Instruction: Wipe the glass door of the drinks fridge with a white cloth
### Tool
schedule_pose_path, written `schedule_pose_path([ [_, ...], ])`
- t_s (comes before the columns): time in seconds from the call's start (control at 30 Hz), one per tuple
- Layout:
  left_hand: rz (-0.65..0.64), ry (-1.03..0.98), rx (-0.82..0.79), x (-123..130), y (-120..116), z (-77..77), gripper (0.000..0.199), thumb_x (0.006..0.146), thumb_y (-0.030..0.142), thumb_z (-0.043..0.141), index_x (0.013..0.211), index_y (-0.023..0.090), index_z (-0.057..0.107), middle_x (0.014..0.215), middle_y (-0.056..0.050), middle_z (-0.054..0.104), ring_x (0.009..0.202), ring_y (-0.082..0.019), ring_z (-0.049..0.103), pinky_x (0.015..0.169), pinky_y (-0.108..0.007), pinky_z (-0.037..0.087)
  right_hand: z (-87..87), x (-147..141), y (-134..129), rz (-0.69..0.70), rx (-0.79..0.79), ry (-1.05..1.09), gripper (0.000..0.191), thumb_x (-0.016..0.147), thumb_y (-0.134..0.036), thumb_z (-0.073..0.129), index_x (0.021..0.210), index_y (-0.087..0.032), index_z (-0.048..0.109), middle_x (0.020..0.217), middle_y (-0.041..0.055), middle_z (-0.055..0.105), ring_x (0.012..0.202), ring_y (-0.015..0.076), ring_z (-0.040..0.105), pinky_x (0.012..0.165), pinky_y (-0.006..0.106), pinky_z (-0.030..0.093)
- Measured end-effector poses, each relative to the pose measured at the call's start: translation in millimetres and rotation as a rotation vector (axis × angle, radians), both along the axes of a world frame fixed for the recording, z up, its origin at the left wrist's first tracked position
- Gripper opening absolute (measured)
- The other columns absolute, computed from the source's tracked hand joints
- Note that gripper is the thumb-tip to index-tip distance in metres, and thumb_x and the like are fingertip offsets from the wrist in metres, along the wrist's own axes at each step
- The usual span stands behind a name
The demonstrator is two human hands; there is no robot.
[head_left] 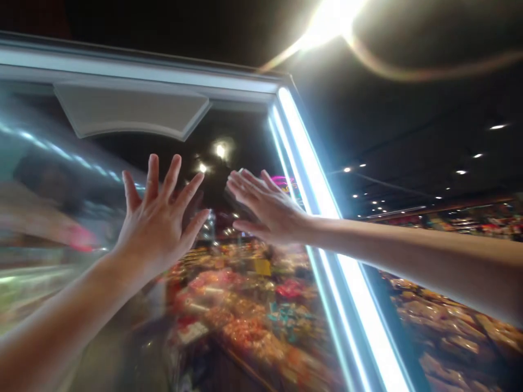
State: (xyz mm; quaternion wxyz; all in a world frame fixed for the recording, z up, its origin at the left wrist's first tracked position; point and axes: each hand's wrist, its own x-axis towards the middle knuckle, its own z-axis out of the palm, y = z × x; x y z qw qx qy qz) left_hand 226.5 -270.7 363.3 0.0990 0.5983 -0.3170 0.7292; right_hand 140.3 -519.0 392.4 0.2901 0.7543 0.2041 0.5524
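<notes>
My left hand [157, 215] is raised with its fingers spread wide and holds nothing. To its right, my right hand [263, 207] has its fingers stretched out and is empty too, a little smeared by motion. Both are in front of a large shiny glass panel [249, 128] that shows blurred reflections. Whether either palm touches the glass I cannot tell. A bright white light strip [312, 158] runs down the panel's right edge, behind my right wrist. Above my left hand, a pale plate with a curved lower edge [131, 111] sits at the panel's top.
Along the top of the panel runs a pale frame [143, 71]. Shiny wrapped goods [453, 326] lie in rows at the lower right. Colourful goods show blurred in the panel. A strong lamp [333, 19] glares from the dark ceiling, with several smaller lights farther off.
</notes>
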Motion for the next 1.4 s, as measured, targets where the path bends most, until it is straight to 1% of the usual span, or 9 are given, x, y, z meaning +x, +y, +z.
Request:
schedule_pose_path([
  [0.1, -0.008, -0.021, 0.022, -9.1, -19.5, -2.4, 0.066, 0.103, 0.058, 0.035, 0.164, 0.031, 0.033, 0.178, -0.007, 0.009, 0.163, -0.041, -0.004, 0.125, -0.076, 0.000, -20.2, -6.4, -18.5, -0.014, 0.125, -0.068, 0.096, 0.100, -0.077, 0.031, 0.169, -0.014, 0.007, 0.175, 0.0132, 0.005, 0.163, 0.0335, 0.001, 0.132, 0.064, 0.002],
  [0.23, -0.012, -0.009, 0.035, -15.3, -33.2, -8.5, 0.063, 0.103, 0.055, 0.038, 0.162, 0.032, 0.036, 0.178, -0.005, 0.011, 0.164, -0.040, -0.001, 0.127, -0.074, 0.001, -50.4, -12.3, -31.5, 0.038, -0.151, 0.121, 0.103, 0.096, -0.080, 0.039, 0.169, -0.018, 0.001, 0.175, 0.0115, 0.012, 0.164, 0.0307, 0.006, 0.133, 0.061, 0.007],
  [0.47, 0.036, 0.004, 0.008, 1.9, -16.2, -12.8, 0.064, 0.102, 0.057, 0.037, 0.161, 0.032, 0.038, 0.177, -0.006, 0.015, 0.164, -0.040, 0.001, 0.126, -0.075, 0.002, -13.7, -10.4, -24.6, -0.006, 0.135, -0.052, 0.096, 0.099, -0.077, 0.031, 0.169, -0.015, 0.008, 0.175, 0.0137, 0.009, 0.163, 0.0340, 0.003, 0.132, 0.065, 0.005],
  [0.6, 0.114, 0.008, -0.008, 15.9, 20.1, -8.3, 0.063, 0.103, 0.055, 0.037, 0.160, 0.030, 0.041, 0.177, -0.009, 0.018, 0.163, -0.042, 0.004, 0.125, -0.077, 0.005, -15.5, 6.2, 11.2, 0.073, -0.193, 0.141, 0.101, 0.096, -0.081, 0.036, 0.169, -0.016, 0.007, 0.175, 0.0116, 0.012, 0.164, 0.0290, 0.008, 0.134, 0.059, 0.006],
  [0.77, 0.206, 0.090, -0.081, 28.7, 83.5, -6.2, 0.065, 0.103, 0.057, 0.032, 0.161, 0.029, 0.039, 0.177, -0.010, 0.016, 0.163, -0.044, 0.004, 0.123, -0.080, 0.010, 39.0, 26.4, 55.0, 0.061, 0.125, -0.085, 0.096, 0.098, -0.078, 0.028, 0.167, -0.012, 0.018, 0.173, 0.0176, 0.016, 0.162, 0.0375, 0.010, 0.130, 0.069, 0.002],
  [0.97, 0.300, 0.122, -0.150, 47.6, 161.2, -17.3, 0.068, 0.103, 0.059, 0.030, 0.161, 0.026, 0.039, 0.176, -0.011, 0.017, 0.162, -0.046, 0.006, 0.123, -0.080, 0.009, 6.9, 70.1, 137.7, 0.196, -0.288, 0.130, 0.101, 0.095, -0.083, 0.034, 0.168, -0.016, 0.018, 0.174, 0.0112, 0.017, 0.163, 0.0283, 0.011, 0.135, 0.055, 0.005],
  [1.17, 0.327, 0.133, -0.175, 60.1, 230.3, -29.3, 0.066, 0.104, 0.057, 0.030, 0.161, 0.026, 0.039, 0.177, -0.009, 0.016, 0.162, -0.045, 0.004, 0.126, -0.077, 0.006, 50.4, 106.4, 221.1, 0.227, -0.013, -0.036, 0.106, 0.093, -0.087, 0.024, 0.167, -0.011, 0.021, 0.173, 0.0178, 0.019, 0.162, 0.0399, 0.014, 0.129, 0.072, 0.002],
  [1.3, 0.341, 0.126, -0.199, 74.0, 267.4, -35.6, 0.067, 0.102, 0.061, 0.033, 0.160, 0.027, 0.040, 0.176, -0.010, 0.018, 0.163, -0.043, 0.004, 0.126, -0.077, 0.008, 42.2, 130.5, 274.9, 0.270, -0.290, 0.075, 0.111, 0.089, -0.092, 0.023, 0.165, -0.013, 0.027, 0.173, 0.0139, 0.024, 0.162, 0.0329, 0.016, 0.133, 0.060, 0.001],
  [1.4, 0.332, 0.102, -0.215, 87.0, 286.3, -42.3, 0.065, 0.103, 0.058, 0.036, 0.161, 0.029, 0.038, 0.176, -0.011, 0.018, 0.163, -0.041, 0.009, 0.125, -0.077, 0.007, 46.2, 141.6, 308.8, 0.219, -0.214, 0.030, 0.112, 0.088, -0.093, 0.023, 0.166, -0.013, 0.025, 0.174, 0.0128, 0.019, 0.162, 0.0336, 0.015, 0.133, 0.060, -0.001],
])
